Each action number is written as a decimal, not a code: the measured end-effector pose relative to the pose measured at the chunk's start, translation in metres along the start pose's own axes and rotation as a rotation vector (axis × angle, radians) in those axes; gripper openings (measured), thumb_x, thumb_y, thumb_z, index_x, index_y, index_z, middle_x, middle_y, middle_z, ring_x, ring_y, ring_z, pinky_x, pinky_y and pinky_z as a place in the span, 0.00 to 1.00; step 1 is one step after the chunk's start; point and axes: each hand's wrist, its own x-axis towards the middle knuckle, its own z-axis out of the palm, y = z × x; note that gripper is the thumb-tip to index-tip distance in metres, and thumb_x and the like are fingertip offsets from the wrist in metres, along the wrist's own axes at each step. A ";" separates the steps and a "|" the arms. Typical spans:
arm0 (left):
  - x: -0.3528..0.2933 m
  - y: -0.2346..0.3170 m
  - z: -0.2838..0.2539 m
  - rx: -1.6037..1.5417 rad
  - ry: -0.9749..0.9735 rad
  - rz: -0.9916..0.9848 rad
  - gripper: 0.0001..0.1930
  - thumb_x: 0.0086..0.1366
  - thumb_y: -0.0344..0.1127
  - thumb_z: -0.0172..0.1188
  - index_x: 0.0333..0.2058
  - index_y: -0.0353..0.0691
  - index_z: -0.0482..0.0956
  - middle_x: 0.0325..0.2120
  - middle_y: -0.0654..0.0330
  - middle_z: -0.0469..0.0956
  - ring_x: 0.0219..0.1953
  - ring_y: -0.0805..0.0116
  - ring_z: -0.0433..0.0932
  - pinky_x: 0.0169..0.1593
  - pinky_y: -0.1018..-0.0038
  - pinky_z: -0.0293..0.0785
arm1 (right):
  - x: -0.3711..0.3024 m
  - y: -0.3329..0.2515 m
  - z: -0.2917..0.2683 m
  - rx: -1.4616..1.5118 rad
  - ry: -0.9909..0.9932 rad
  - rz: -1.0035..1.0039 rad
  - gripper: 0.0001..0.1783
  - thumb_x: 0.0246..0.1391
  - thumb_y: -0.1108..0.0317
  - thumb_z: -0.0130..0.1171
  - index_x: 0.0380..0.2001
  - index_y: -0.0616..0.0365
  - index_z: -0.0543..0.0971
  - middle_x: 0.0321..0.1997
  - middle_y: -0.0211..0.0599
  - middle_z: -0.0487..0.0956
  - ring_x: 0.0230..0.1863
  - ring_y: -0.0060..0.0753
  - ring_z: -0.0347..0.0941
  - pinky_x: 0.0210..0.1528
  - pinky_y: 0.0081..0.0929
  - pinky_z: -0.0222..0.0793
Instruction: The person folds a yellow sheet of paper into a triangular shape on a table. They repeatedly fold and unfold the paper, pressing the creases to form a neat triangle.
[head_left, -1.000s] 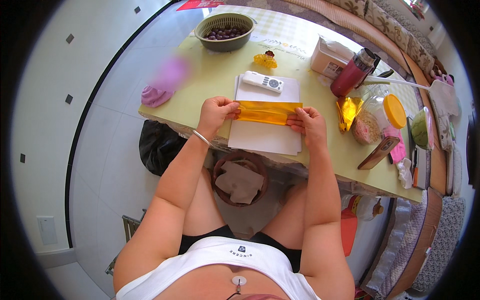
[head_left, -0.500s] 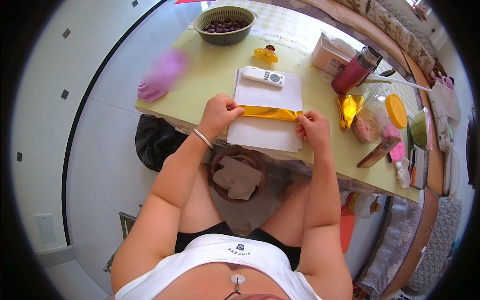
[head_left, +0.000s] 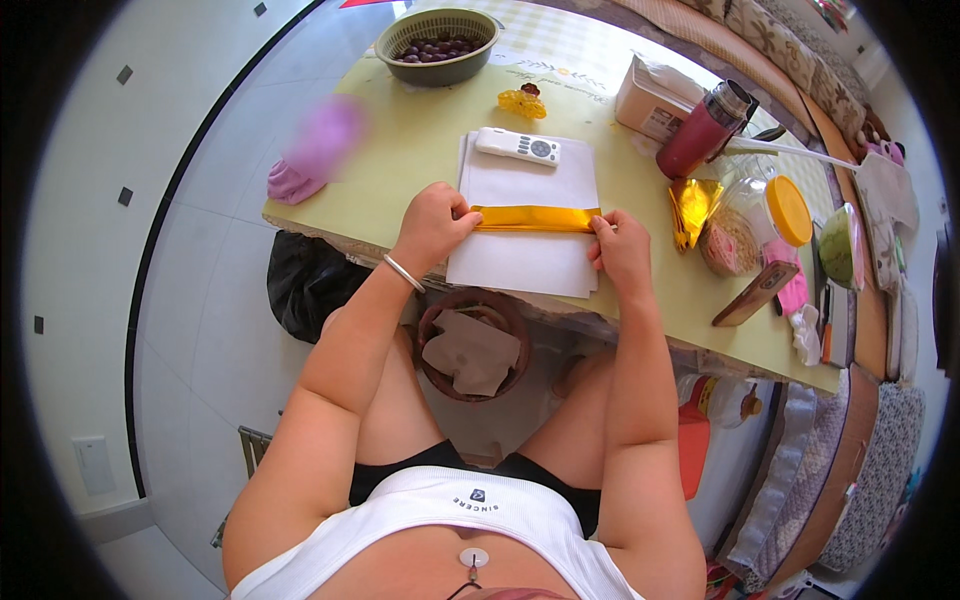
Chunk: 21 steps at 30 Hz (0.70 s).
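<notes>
A shiny gold foil strip stretches sideways between my two hands, over a stack of white paper near the table's front edge. My left hand pinches its left end between thumb and finger. At the right end, my right hand grips it the same way. On the upper part of the paper, just beyond the strip, lies a white remote control. Farther back sits a yellow hair claw with a dark red piece on it.
A colander of dark round fruit stands at the back left; purple cloth lies at the left edge. Toward the right are a tissue box, a red thermos, gold foil, a yellow-lidded jar and a phone. Below is a bin.
The gold strip is pulled flatter and straighter; its right end looked twisted before. Both hands keep their hold. The whole view has shifted slightly.
</notes>
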 end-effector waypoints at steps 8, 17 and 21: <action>-0.002 0.005 0.000 0.131 -0.030 0.126 0.10 0.54 0.31 0.69 0.35 0.36 0.84 0.34 0.53 0.77 0.36 0.58 0.78 0.41 0.66 0.75 | 0.001 0.002 0.005 -0.140 0.055 -0.015 0.10 0.65 0.66 0.60 0.33 0.63 0.79 0.16 0.34 0.76 0.12 0.21 0.69 0.17 0.23 0.65; 0.002 0.019 0.014 0.492 -0.245 0.606 0.24 0.66 0.27 0.53 0.57 0.61 0.81 0.69 0.63 0.66 0.73 0.53 0.59 0.71 0.41 0.53 | -0.005 -0.001 0.020 -0.816 0.341 -0.408 0.19 0.57 0.61 0.65 0.47 0.60 0.78 0.49 0.45 0.81 0.52 0.41 0.77 0.52 0.43 0.72; 0.004 0.021 0.011 0.482 -0.237 0.592 0.24 0.65 0.28 0.54 0.56 0.62 0.81 0.69 0.62 0.67 0.73 0.53 0.59 0.71 0.38 0.52 | -0.011 0.013 0.038 -1.025 0.208 -0.979 0.30 0.55 0.57 0.65 0.58 0.60 0.76 0.68 0.45 0.72 0.73 0.45 0.62 0.74 0.47 0.53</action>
